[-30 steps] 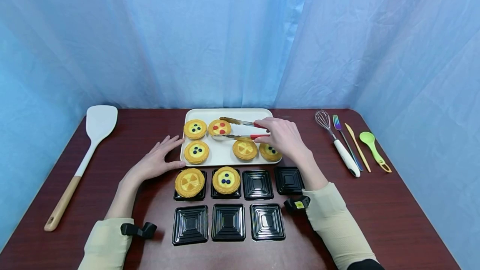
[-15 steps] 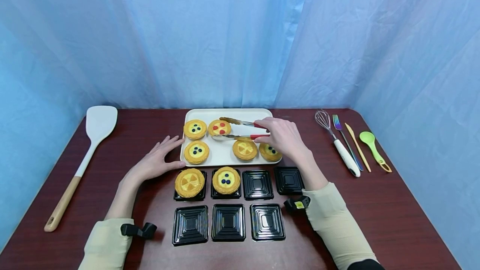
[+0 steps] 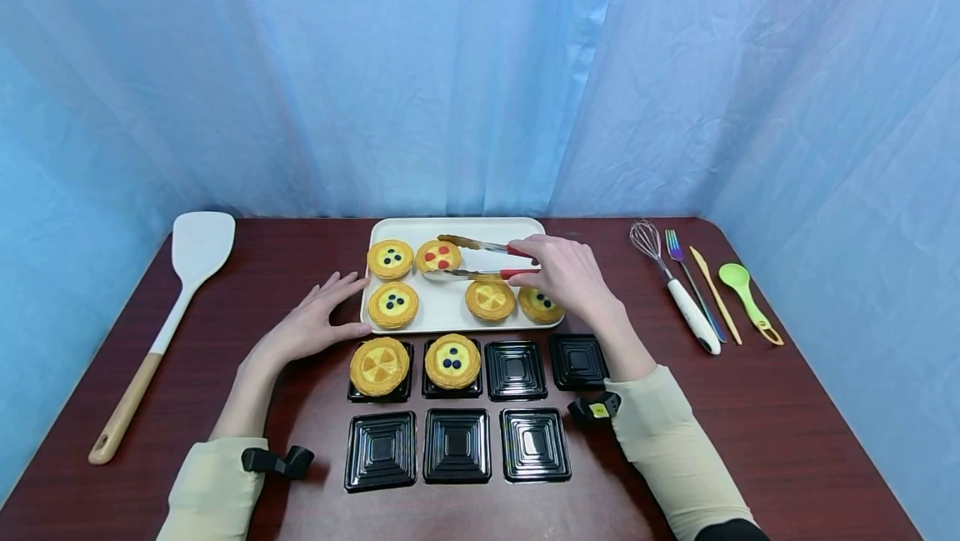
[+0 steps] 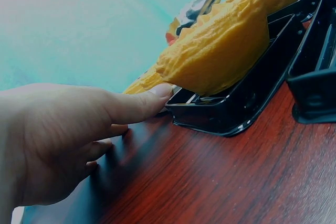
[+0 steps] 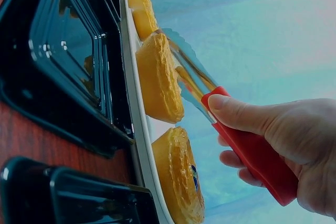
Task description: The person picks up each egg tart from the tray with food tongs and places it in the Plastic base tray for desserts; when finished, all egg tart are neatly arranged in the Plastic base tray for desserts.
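Gripping red-handled tongs point(image 3: 480, 260) astride the red-dotted tart point(image 3: 438, 256) on the tray point(image 3: 450, 312), the right hand point(image 3: 566, 274) faces five tray tarts, two filled and five empty cups, left hand point(image 3: 307, 328) spread flat; left wrist: thumb point(image 4: 139, 106) touches a cup; right wrist: crust looks light, crumbly, best pinched at its sides.

Soft, even light is falling from above, leaving faint shadows beneath the black trays point(image 3: 456, 444). Both wrist views are looking teal-tinted, hazy, blurred beyond them.
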Tool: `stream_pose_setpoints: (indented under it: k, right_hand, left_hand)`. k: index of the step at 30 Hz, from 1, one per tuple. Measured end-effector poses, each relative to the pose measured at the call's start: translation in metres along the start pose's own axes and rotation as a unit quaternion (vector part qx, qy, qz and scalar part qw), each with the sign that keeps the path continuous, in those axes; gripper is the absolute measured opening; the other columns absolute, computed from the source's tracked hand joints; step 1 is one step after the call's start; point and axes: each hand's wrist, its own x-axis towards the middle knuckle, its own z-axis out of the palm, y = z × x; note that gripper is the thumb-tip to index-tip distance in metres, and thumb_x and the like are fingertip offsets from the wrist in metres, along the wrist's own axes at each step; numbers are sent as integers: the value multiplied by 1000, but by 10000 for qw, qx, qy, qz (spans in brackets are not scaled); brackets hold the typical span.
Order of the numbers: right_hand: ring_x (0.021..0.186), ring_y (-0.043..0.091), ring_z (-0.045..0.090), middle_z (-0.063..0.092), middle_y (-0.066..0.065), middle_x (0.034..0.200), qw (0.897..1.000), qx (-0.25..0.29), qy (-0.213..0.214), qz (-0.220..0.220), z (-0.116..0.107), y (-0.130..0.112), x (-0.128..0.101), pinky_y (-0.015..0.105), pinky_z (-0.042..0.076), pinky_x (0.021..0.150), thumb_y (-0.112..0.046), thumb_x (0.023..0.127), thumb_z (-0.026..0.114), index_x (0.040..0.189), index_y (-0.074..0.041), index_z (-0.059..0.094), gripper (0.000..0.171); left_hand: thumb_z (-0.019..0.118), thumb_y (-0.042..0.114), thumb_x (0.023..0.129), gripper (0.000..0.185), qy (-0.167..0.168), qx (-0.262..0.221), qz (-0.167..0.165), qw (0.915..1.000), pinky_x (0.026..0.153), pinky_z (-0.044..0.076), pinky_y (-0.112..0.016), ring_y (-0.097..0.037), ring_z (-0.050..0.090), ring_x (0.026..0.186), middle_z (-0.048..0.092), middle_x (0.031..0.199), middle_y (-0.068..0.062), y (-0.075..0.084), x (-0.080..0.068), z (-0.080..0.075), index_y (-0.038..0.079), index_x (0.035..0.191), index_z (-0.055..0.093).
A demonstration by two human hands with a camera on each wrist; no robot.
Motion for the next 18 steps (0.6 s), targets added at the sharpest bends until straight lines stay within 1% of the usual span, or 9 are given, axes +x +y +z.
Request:
stream_pose_setpoints:
  k: [5,9,12,18]
  right_hand:
    - [82,20,72,78,0,116,9998,118,121,-36,-6,1,0,36,52,57,-41,86,83,131,-22,73,50]
    - [82,18,71,78,-1,115,9994,192,272,-57,-13,5,-6,36,52,58,-42,86,83,130,-24,73,49]
    - [81,17,71,78,-1,117,9986,333,396,-71,-21,10,-15,36,51,60,-41,84,84,131,-25,72,50]
    - [91,20,75,77,0,122,9963,616,524,-304,-40,16,-41,38,55,66,-35,82,87,130,-23,73,52]
  left_hand:
    - [72,50,93,87,20,-1,-18,10000,129,3,-67,-43,3,162,19,172,-21,-1,2,0,17,163,33]
    - [72,51,93,86,25,10,-2,10000,129,3,-67,-43,4,162,19,172,-21,-2,4,1,18,163,33]
    - [72,50,94,86,16,10,35,10000,129,3,-67,-43,4,162,19,172,-21,-3,6,1,18,163,33]
    - [72,50,94,85,1,5,53,10000,129,3,-67,-43,4,162,19,172,-21,-3,6,1,18,163,33]
